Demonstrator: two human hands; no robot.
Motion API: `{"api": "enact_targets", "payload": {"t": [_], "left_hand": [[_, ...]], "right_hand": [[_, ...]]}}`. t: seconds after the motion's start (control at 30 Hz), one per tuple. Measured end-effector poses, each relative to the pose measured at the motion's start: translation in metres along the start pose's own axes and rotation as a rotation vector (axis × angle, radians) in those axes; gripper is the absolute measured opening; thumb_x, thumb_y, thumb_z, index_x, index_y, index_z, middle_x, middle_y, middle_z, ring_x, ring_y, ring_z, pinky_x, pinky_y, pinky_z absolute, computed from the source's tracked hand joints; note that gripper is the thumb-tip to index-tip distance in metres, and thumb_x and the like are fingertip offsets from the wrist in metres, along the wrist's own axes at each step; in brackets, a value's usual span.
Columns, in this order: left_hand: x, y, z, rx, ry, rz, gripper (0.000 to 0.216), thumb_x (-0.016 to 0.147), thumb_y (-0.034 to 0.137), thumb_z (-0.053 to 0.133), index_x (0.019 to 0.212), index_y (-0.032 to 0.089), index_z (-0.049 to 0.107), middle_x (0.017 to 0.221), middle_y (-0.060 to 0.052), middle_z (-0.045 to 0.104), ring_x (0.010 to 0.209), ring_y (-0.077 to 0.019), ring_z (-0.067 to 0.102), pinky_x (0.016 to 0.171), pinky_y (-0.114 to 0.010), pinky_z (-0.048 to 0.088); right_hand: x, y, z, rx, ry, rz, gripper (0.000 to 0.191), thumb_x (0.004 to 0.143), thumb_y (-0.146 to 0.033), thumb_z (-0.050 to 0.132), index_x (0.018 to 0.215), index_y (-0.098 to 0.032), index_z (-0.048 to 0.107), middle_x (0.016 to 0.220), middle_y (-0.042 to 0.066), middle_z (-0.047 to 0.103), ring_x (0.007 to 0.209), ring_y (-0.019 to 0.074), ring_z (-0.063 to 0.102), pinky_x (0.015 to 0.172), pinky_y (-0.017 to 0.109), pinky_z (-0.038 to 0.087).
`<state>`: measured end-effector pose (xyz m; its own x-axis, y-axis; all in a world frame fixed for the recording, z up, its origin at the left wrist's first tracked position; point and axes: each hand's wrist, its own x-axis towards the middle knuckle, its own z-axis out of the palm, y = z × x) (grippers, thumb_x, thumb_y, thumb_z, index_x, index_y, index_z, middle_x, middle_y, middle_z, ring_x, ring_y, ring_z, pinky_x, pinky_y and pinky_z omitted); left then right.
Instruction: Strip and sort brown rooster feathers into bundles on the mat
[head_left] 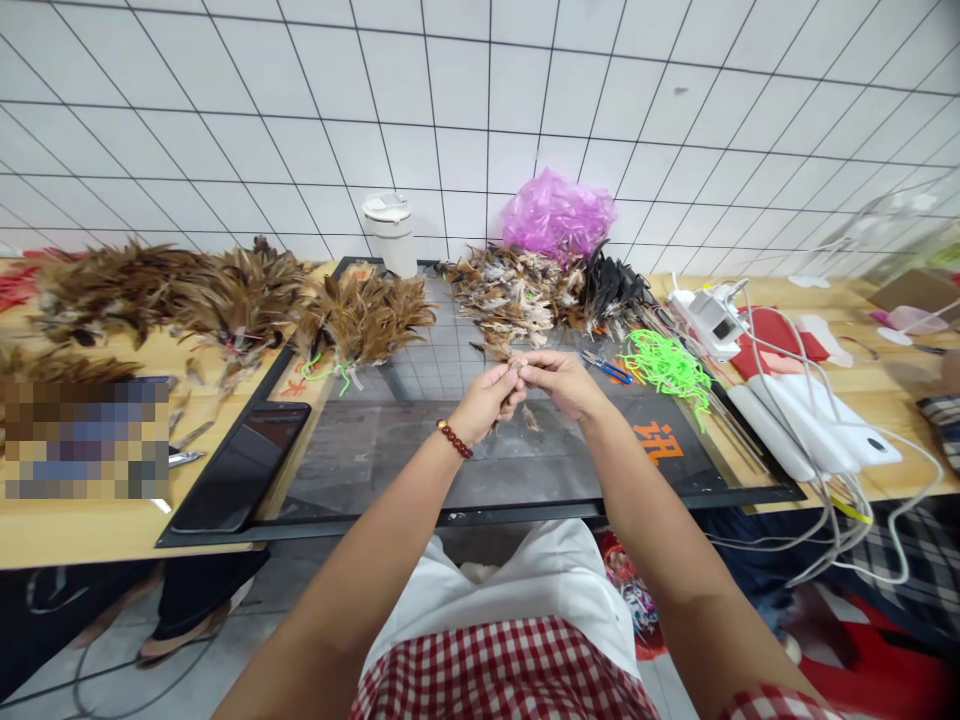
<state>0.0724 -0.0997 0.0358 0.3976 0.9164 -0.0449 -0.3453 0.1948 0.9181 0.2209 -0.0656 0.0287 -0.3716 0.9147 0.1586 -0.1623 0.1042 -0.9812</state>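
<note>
My left hand (484,402), with a dark red bead bracelet at the wrist, is closed in a pinch above the black-framed board (420,478). Against its fingertips, my right hand (564,382) is closed too. Small brown feathers (495,350) stick out from between the fingers; which hand grips them more firmly is hidden. Loose bits of feather (531,418) show just below the hands. Beyond them lies a heap of mottled brown and white feathers (506,295), with black feathers (611,290) at its right. Blue-handled snips (609,368) lie right of my right hand.
Brown feather bundles (367,315) lie at left, near a black phone (244,465). A white lidded cup (391,235) and purple plastic bag (559,215) stand at the wall. Right are green strings (666,365), a white power bank (817,425) and tangled cables. People sit on both sides.
</note>
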Motion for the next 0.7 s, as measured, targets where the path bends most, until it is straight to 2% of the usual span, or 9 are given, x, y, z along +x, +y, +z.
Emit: {"api": "enact_targets", "payload": {"t": [0.1,0.17,0.27,0.37,0.43,0.53,0.6,0.7], "left_hand": [[-0.0001,-0.0018,0.0003,0.002,-0.029,0.005,0.036,0.072,0.047,0.064,0.072,0.016,0.046,0.054,0.006,0.042,0.038,-0.0019,0.026,0.037,-0.016,0.018],[0.0011,-0.0029,-0.0006,0.017,-0.040,0.021,0.036,0.072,0.048,0.063,0.070,0.016,0.048,0.055,0.004,0.045,0.042,-0.0034,0.033,0.040,-0.017,0.024],[0.0037,-0.0021,-0.0040,0.092,-0.005,0.101,0.036,0.072,0.049,0.063,0.071,0.014,0.054,0.065,-0.001,0.055,0.060,-0.0089,0.051,0.057,-0.021,0.041],[0.0054,0.0006,-0.0071,0.180,0.027,0.184,0.035,0.073,0.048,0.063,0.077,0.013,0.060,0.072,-0.004,0.060,0.077,-0.0134,0.056,0.073,-0.025,0.043],[0.0056,0.0012,-0.0076,0.219,0.021,0.180,0.033,0.074,0.046,0.062,0.076,0.013,0.060,0.068,-0.002,0.058,0.072,-0.0125,0.055,0.071,-0.024,0.042],[0.0059,-0.0011,-0.0072,0.231,0.052,0.167,0.031,0.075,0.043,0.061,0.066,0.014,0.055,0.055,0.003,0.048,0.055,-0.0086,0.048,0.061,-0.023,0.041],[0.0066,-0.0034,-0.0073,0.233,0.084,0.169,0.032,0.076,0.043,0.060,0.063,0.014,0.053,0.051,0.005,0.041,0.048,-0.0070,0.043,0.058,-0.023,0.041],[0.0078,-0.0056,-0.0086,0.255,0.108,0.175,0.029,0.077,0.041,0.059,0.067,0.014,0.058,0.049,0.005,0.040,0.046,-0.0067,0.041,0.056,-0.024,0.041]], "right_hand": [[-0.0014,-0.0036,0.0019,-0.017,0.003,-0.080,0.020,0.066,-0.034,0.075,0.077,-0.018,0.069,0.069,0.001,0.065,0.068,0.0126,0.058,0.072,0.029,0.047],[-0.0020,-0.0057,0.0036,-0.026,-0.004,-0.120,0.019,0.069,-0.035,0.072,0.074,-0.018,0.067,0.064,0.000,0.062,0.063,0.0120,0.057,0.068,0.029,0.047],[-0.0012,-0.0061,0.0051,-0.039,-0.003,-0.124,0.022,0.071,-0.039,0.070,0.072,-0.018,0.063,0.061,-0.002,0.057,0.055,0.0104,0.052,0.058,0.026,0.045],[0.0018,-0.0028,0.0050,-0.076,0.044,-0.177,0.024,0.069,-0.040,0.072,0.069,-0.018,0.062,0.068,-0.002,0.053,0.053,0.0079,0.049,0.055,0.024,0.042],[0.0039,0.0003,0.0050,-0.112,0.078,-0.215,0.023,0.068,-0.039,0.072,0.069,-0.018,0.063,0.074,-0.001,0.054,0.058,0.0082,0.050,0.059,0.024,0.043],[0.0050,0.0033,0.0063,-0.136,0.108,-0.198,0.022,0.067,-0.038,0.073,0.071,-0.018,0.065,0.076,0.000,0.056,0.071,0.0112,0.053,0.069,0.026,0.045],[0.0040,0.0027,0.0075,-0.102,0.086,-0.137,0.023,0.068,-0.039,0.072,0.077,-0.019,0.066,0.077,0.000,0.059,0.074,0.0119,0.053,0.072,0.026,0.045],[0.0011,-0.0016,0.0074,-0.051,0.014,-0.073,0.028,0.072,-0.039,0.068,0.093,-0.020,0.067,0.079,0.000,0.061,0.071,0.0108,0.052,0.071,0.026,0.044]]}}
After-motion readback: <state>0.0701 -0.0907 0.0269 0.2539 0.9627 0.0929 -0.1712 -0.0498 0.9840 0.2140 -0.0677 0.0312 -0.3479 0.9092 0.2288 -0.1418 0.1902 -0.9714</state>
